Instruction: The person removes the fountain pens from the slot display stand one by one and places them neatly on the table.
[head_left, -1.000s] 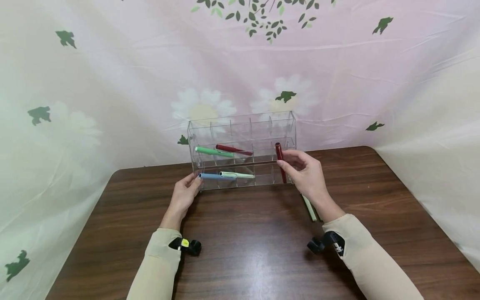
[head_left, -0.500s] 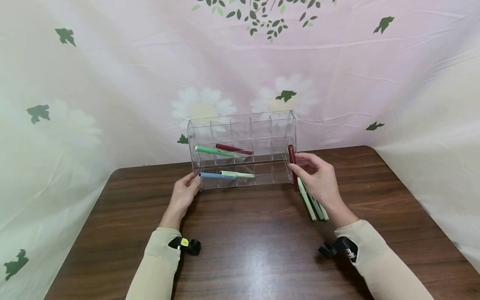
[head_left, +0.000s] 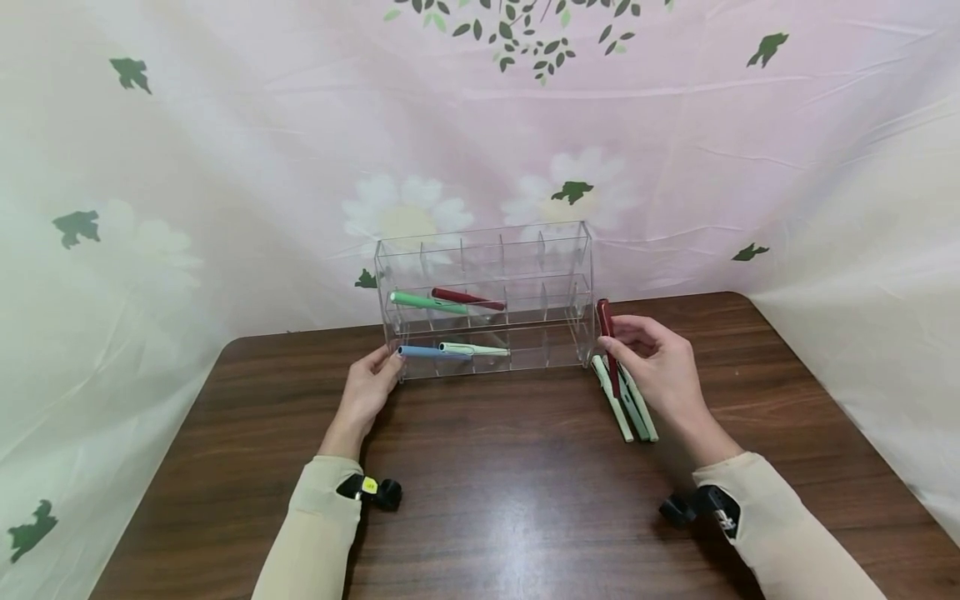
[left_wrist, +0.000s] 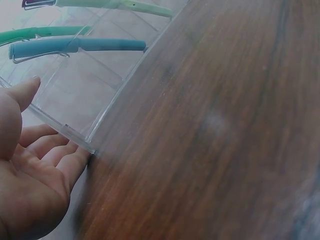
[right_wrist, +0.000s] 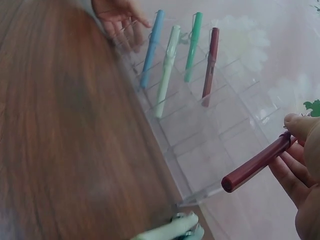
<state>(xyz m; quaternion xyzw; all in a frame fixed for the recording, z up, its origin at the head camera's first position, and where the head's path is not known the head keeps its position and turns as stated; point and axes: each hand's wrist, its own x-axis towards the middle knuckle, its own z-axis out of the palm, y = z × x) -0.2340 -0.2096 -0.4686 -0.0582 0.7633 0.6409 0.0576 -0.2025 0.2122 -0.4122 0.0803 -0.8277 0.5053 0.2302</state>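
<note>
A clear tiered pen rack (head_left: 525, 320) stands against the backdrop. My left hand (head_left: 367, 383) holds its left end, with the thumb in front and the fingers behind the side panel in the left wrist view. A dark red pen (right_wrist: 257, 164) is pinched upright between the thumb and fingers of my right hand (head_left: 663, 367), just right of the rack. In the rack's upper tier lie a green pen (head_left: 427, 302) and another dark red pen (head_left: 468, 299). Lower down are a blue pen (head_left: 431, 352) and a pale green pen (head_left: 487, 351).
Several greenish pens lie side by side on the wooden table (head_left: 487, 467), including a pale green one (head_left: 617, 410), below the right hand. A floral cloth backdrop (head_left: 300, 167) rises behind the table and along its sides.
My right hand has carried the dark red pen rightward, from in front of the rack's right end to beyond it, above the pens on the table. My left hand stays put.
</note>
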